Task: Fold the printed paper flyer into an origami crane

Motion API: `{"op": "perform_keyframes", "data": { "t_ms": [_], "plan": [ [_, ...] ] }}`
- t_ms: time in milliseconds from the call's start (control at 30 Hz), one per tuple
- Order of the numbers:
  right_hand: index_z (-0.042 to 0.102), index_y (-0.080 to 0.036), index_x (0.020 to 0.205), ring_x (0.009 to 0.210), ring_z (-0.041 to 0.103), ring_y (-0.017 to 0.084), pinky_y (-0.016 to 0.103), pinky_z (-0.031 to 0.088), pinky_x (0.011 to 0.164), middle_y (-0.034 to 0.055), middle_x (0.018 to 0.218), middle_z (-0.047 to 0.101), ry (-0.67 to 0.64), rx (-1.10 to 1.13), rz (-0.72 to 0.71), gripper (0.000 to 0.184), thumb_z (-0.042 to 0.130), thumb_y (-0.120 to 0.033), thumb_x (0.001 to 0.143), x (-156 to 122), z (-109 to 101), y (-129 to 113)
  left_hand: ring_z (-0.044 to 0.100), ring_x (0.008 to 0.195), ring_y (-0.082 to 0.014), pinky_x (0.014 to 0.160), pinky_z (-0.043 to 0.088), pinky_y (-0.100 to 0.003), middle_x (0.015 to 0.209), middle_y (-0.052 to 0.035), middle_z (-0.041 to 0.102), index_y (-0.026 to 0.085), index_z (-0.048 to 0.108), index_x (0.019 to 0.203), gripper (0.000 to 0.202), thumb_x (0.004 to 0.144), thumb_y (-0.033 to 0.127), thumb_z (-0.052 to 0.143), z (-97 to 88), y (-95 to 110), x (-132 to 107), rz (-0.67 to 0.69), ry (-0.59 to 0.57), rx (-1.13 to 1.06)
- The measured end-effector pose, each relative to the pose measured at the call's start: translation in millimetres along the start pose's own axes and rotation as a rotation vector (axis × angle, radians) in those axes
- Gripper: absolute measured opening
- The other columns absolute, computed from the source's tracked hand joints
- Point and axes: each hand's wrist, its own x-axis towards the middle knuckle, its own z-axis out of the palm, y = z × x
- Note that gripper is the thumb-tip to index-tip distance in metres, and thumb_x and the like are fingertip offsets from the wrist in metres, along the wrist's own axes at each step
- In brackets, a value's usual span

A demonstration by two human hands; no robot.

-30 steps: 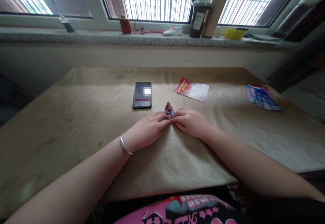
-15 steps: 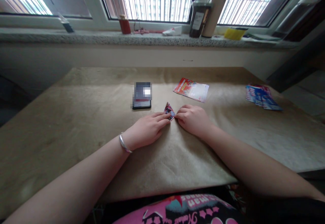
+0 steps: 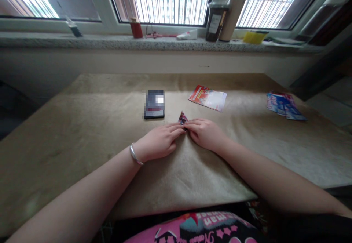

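A small piece of folded paper (image 3: 182,118) with a colourful print lies on the table in front of me, its pointed tip facing away. My left hand (image 3: 162,141) has its fingers pressed together on the paper's left and near side, the thumb tucked below. From the right, my right hand (image 3: 206,134) holds the paper's near right part, its fingertips meeting those of the left hand. Both hands are closed on the paper, and their fingers cover its lower part.
Beyond my left hand lies a phone (image 3: 154,105), partly pixelated. A red and white printed sheet (image 3: 209,98) is behind the paper, and several blue and red printed sheets (image 3: 286,106) lie far right. The stone windowsill (image 3: 170,44) carries a dark lidded container (image 3: 216,22) and a red jar (image 3: 136,29).
My right hand has moved slightly left, its fingers now stretched onto the paper instead of curled at its right corner. Less of the paper shows. The left hand has barely moved.
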Motion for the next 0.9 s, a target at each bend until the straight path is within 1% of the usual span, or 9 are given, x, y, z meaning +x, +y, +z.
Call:
{"op": "perform_keyframes", "data": {
  "t_ms": [167,267,333,400,467,567,667,767,900],
  "plan": [
    [0.067,-0.018,0.111,0.1,0.063,0.017,0.031,0.048,0.094,0.0048,0.109,0.07,-0.054,0.052,0.01,0.032,0.048,-0.015,0.085,1.5,-3.2,1.7,0.042,0.128,-0.0203,0.11,0.033,-0.033,0.138,-0.0101,0.046,0.014,0.045,0.13,0.049,0.08,0.014,0.046,-1.6,0.6,-1.6,0.006,0.01,0.002],
    [0.067,-0.015,0.11,0.101,0.063,0.019,0.033,0.048,0.094,0.007,0.111,0.069,-0.081,0.001,-0.015,0.031,0.046,-0.016,0.086,2.6,-5.8,-3.0,0.043,0.126,-0.0232,0.11,0.033,-0.038,0.134,-0.0113,0.049,0.013,0.048,0.128,0.047,0.081,0.015,0.047,-3.5,7.3,-1.4,-0.001,0.025,0.061],
    [0.067,-0.013,0.109,0.102,0.061,0.02,0.034,0.047,0.095,0.01,0.111,0.068,-0.085,-0.041,-0.036,0.031,0.045,-0.016,0.087,2.9,-4.8,-5.5,0.044,0.125,-0.024,0.108,0.037,-0.037,0.134,-0.0137,0.049,0.01,0.047,0.128,0.046,0.082,0.016,0.045,-4.9,12.2,-1.5,-0.03,0.022,0.084],
    [0.065,-0.011,0.11,0.108,0.059,0.021,0.036,0.046,0.097,0.0124,0.115,0.066,-0.074,-0.045,-0.063,0.031,0.045,-0.016,0.087,3.3,-1.4,-6.3,0.044,0.125,-0.0241,0.107,0.038,-0.036,0.135,-0.0144,0.048,0.01,0.047,0.129,0.048,0.082,0.016,0.045,-6.7,15.5,-1.8,-0.042,0.01,0.082],
    [0.063,-0.01,0.115,0.115,0.055,0.021,0.036,0.044,0.101,0.0127,0.123,0.061,-0.059,-0.007,-0.074,0.034,0.045,-0.015,0.087,4.0,2.9,-5.2,0.046,0.124,-0.0234,0.107,0.038,-0.035,0.135,-0.0135,0.047,0.011,0.047,0.129,0.049,0.081,0.017,0.046,-9.0,16.3,-2.2,-0.043,-0.005,0.069],
    [0.059,-0.01,0.121,0.119,0.053,0.02,0.034,0.041,0.105,0.0107,0.127,0.059,-0.071,0.014,-0.041,0.038,0.043,-0.017,0.088,5.8,7.2,-1.9,0.047,0.124,-0.0225,0.107,0.037,-0.034,0.135,-0.0122,0.048,0.012,0.047,0.13,0.05,0.08,0.019,0.047,-12.5,15.1,-2.2,-0.039,-0.032,0.062],
    [0.056,-0.01,0.126,0.124,0.049,0.02,0.034,0.038,0.107,0.0087,0.131,0.056,-0.089,0.008,-0.012,0.041,0.041,-0.021,0.089,7.4,7.1,0.4,0.047,0.123,-0.0221,0.108,0.036,-0.033,0.132,-0.0113,0.05,0.013,0.048,0.129,0.05,0.08,0.02,0.047,-14.6,14.8,-1.4,-0.035,-0.041,0.074],
    [0.054,-0.013,0.128,0.126,0.046,0.021,0.038,0.038,0.105,0.0067,0.133,0.054,-0.115,-0.015,0.038,0.043,0.04,-0.025,0.09,7.6,4.1,-0.3,0.048,0.12,-0.022,0.107,0.036,-0.033,0.129,-0.0102,0.052,0.014,0.049,0.128,0.049,0.08,0.019,0.047,-15.9,16.8,-0.5,-0.036,-0.044,0.081],
    [0.047,-0.014,0.135,0.131,0.04,0.024,0.042,0.034,0.105,0.0069,0.141,0.045,-0.159,-0.056,0.11,0.048,0.037,-0.03,0.091,6.6,0.7,-3.6,0.048,0.119,-0.0219,0.107,0.036,-0.034,0.128,-0.0097,0.053,0.015,0.05,0.127,0.048,0.079,0.018,0.048,-17.5,19.6,-0.5,-0.035,-0.044,0.06]
  ]
}}
